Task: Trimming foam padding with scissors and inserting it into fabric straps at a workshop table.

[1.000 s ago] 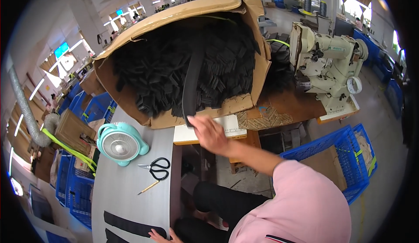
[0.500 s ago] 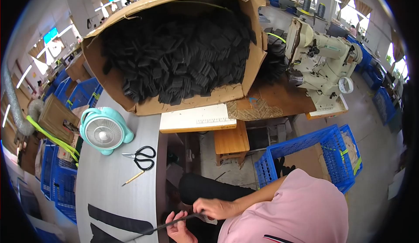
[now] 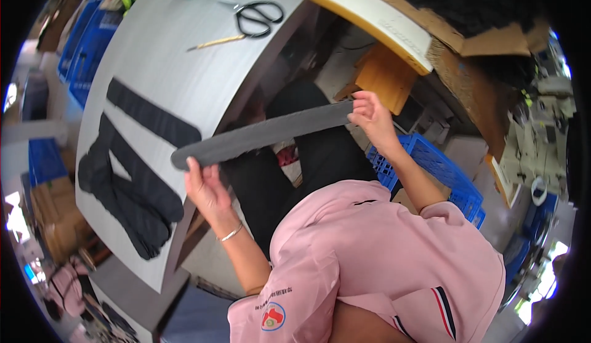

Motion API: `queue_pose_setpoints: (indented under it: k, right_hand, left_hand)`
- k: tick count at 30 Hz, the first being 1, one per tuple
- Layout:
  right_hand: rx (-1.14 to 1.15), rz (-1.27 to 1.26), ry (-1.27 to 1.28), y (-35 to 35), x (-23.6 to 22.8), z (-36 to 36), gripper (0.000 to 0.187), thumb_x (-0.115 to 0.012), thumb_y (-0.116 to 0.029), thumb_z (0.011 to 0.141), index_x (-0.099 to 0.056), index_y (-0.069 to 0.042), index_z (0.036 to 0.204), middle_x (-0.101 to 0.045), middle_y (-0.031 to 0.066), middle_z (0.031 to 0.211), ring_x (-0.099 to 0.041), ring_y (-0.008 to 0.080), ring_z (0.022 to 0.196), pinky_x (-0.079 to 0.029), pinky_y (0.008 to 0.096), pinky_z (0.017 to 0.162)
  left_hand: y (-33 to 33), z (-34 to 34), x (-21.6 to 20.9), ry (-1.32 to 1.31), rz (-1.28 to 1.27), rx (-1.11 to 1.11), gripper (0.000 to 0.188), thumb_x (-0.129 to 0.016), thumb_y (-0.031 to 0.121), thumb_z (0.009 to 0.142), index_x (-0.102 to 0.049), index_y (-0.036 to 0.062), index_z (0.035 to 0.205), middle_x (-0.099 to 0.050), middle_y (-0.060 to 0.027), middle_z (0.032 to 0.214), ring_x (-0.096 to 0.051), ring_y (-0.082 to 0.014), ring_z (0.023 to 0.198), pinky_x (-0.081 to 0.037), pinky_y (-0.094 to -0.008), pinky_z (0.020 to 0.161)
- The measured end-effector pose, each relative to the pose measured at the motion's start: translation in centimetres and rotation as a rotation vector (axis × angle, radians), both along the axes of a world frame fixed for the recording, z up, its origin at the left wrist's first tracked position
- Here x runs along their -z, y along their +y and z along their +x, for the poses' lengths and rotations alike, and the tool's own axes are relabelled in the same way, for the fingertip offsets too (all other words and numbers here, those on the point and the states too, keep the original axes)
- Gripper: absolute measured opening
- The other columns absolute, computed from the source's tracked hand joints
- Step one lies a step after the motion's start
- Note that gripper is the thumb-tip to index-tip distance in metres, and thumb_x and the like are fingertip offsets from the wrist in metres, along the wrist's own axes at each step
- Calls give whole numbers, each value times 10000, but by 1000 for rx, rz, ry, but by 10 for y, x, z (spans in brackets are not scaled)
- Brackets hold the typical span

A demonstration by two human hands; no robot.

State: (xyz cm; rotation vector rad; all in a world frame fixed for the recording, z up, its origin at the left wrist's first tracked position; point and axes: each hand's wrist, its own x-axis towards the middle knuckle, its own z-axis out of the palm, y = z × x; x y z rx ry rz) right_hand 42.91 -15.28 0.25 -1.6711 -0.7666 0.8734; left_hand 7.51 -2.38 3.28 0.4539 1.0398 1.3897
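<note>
Beside the grey table [image 3: 178,53], over our lap [image 3: 332,158], we hold a black strip [image 3: 271,135], our left hand [image 3: 209,194] and right hand [image 3: 373,121] each closed on one end. Right of the table stands a blue crate [image 3: 442,164], contents mostly hidden; past the table's far right corner, a cardboard box [image 3: 500,42] holds a dark, blurred mass. On the table lie loose strips [image 3: 154,114], then scissors [image 3: 259,20]; farthest right of it stands a pale machine [image 3: 548,121].

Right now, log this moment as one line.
left hand: holds black strip, rounded end | right hand: holds opposite end | grey table: other dark strips, scissors
</note>
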Motion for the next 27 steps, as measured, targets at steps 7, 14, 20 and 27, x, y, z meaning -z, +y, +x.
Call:
queue_pose_setpoints:
  k: [7, 14, 20, 27]
  right_hand:
    - [-275, 221, -749, 44, -53, -82, 481, -683, -45, 835, -554, -48, 1298, -561, 173, 1311, -553, 359, 1209, -440, 414, 1018]
    - [-622, 279, -332, 86, -57, -153, 405, -663, -93, 884, -597, -50, 1281, -620, 172, 1177, -632, 326, 1060, -505, 367, 883]
    - [-461, 353, -716, 104, -52, -143, 302, -703, -172, 859, -676, -129, 1157, -613, 52, 873, -644, 274, 783, -518, 371, 653]
    - [-520, 389, -935, 104, -31, -140, 288, -743, -220, 813, -676, -158, 1086, -575, 44, 845, -632, 232, 771, -500, 361, 665]
  left_hand:
    - [-39, 44, 5, -9, -38, 108, 98, -621, 147, 989, -624, 93, 1070, -699, -29, 981, -688, -113, 831, -601, -271, 728]
    - [-47, 50, -10, 37, -8, 259, 228, -605, 145, 999, -631, 54, 1207, -684, -28, 1107, -658, -81, 943, -575, -236, 787]
    - [3, 9, -1, 1329, 556, 128, 442, -704, 115, 900, -572, 28, 1312, -582, -165, 1346, -492, -329, 1328, -370, -406, 1110]
    - [18, -9, 25, 1628, 672, 139, 304, -706, 75, 869, -692, 48, 1171, -646, -132, 1240, -584, -306, 1152, -439, -405, 1005]
